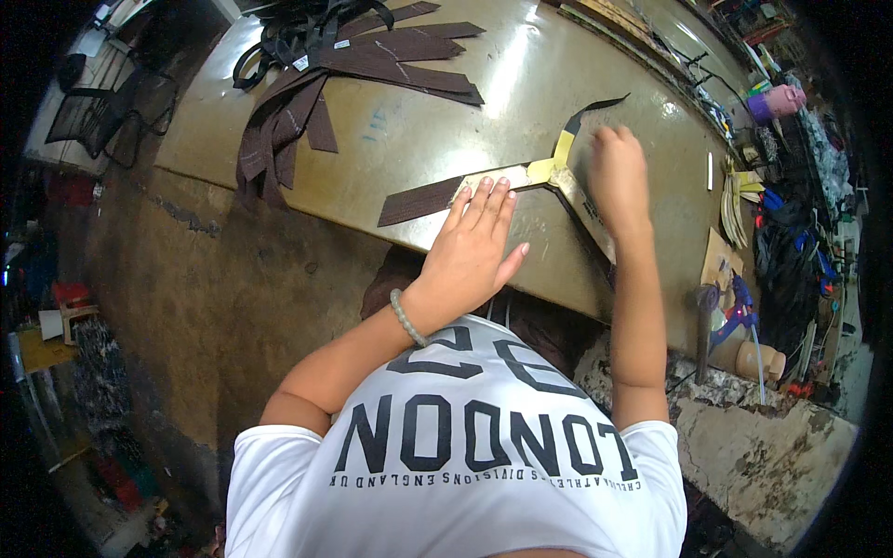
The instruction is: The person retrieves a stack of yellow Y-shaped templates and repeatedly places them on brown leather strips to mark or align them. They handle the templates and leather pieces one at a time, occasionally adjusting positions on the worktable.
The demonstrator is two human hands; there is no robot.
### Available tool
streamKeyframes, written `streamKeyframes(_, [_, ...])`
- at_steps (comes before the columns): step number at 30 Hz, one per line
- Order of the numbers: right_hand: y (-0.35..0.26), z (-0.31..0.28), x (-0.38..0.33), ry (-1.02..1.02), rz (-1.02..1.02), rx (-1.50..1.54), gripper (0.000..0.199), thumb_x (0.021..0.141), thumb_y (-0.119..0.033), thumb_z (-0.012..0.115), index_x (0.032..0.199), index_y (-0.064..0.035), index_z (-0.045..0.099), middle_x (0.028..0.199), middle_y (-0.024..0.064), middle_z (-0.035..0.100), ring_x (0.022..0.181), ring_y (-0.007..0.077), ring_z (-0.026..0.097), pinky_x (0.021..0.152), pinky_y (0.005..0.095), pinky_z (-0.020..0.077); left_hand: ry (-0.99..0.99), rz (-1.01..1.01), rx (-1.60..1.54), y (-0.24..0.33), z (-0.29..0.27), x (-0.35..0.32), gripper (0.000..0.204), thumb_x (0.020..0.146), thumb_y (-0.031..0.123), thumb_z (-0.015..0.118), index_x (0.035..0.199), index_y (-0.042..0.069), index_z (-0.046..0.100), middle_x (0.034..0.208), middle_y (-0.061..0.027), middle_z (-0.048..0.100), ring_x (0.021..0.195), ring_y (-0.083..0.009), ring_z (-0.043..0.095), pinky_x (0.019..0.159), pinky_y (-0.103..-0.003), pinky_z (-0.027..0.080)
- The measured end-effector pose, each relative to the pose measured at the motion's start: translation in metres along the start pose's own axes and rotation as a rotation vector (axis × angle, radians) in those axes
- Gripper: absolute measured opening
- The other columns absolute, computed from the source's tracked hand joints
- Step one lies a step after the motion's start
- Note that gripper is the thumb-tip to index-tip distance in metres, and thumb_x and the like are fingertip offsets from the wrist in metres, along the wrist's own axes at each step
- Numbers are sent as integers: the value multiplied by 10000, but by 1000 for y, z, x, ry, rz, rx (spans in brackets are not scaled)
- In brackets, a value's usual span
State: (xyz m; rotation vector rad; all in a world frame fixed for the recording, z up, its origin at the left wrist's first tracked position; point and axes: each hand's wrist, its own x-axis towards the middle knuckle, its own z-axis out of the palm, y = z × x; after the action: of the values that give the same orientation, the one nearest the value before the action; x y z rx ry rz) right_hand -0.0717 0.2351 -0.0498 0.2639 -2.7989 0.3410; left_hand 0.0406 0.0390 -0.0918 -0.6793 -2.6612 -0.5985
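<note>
A dark brown necktie (415, 202) lies on the table (344, 191), its wide end pointing left. Along it runs a pale yellow, Y-shaped layer (541, 172), one branch reaching up to a thin black tail (595, 107), another running down toward the table's near edge. My left hand (473, 232) lies flat across the tie and the pale strip, fingers stretched out. Just right of the fork, my right hand (621, 172) is raised with its fingers curled closed. Whether anything is inside them is hidden.
Several brown neckties (372, 70) with black bands lie heaped at the far left of the table. Yellow strips (739, 205), a white stick (710, 171) and a purple tool (735, 312) are along the right. A black chair (112, 112) stands beyond the table's left edge.
</note>
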Motion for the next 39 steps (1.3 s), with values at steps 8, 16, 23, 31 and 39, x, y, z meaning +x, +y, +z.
streamKeyframes(8, [-9, -7, -60, -154, -99, 140, 330, 913, -218, 640, 1156, 3, 613, 1171, 200, 584, 1087, 376, 546, 955, 461, 437, 49, -131, -44, -10, 17, 61, 401, 833, 246, 672, 1145, 20, 558, 1017, -140, 601, 1005, -311, 553, 859, -423, 402])
streamKeyframes(16, [33, -15, -65, 20, 16, 222, 264, 958, -48, 531, 1211, 19, 565, 1030, 225, 584, 951, 414, 591, 844, 451, 482, -116, 49, -258, -9, -2, 94, 263, 806, 129, 655, 1055, 72, 590, 930, -156, 651, 908, -354, 641, 758, -472, 514])
streamKeyframes(23, [83, -4, -73, 166, 365, 23, 353, 977, -94, 516, 1323, -29, 541, 1058, 200, 561, 990, 391, 560, 871, 453, 455, 396, -279, -58, -119, -102, 112, 297, 890, 224, 649, 1109, 29, 695, 978, -202, 708, 896, -345, 687, 808, -401, 540])
streamKeyframes(31, [85, 1, -76, 71, 354, -144, 369, 991, -173, 511, 1332, -34, 540, 1129, 197, 558, 1047, 375, 542, 904, 474, 439, -15, -945, 716, -217, -106, 51, 805, 737, 576, 765, 1266, -6, 595, 1273, -215, 606, 1163, -386, 581, 952, -535, 462])
streamKeyframes(39, [47, -15, -70, -25, 8, -30, 550, 956, -279, 588, 1457, -123, 425, 1428, 144, 460, 1353, 353, 392, 1092, 571, 305, -387, -1052, 416, -266, -102, 98, 1063, 573, 680, 822, 1325, -21, 556, 1428, -199, 504, 1305, -375, 498, 1051, -586, 377])
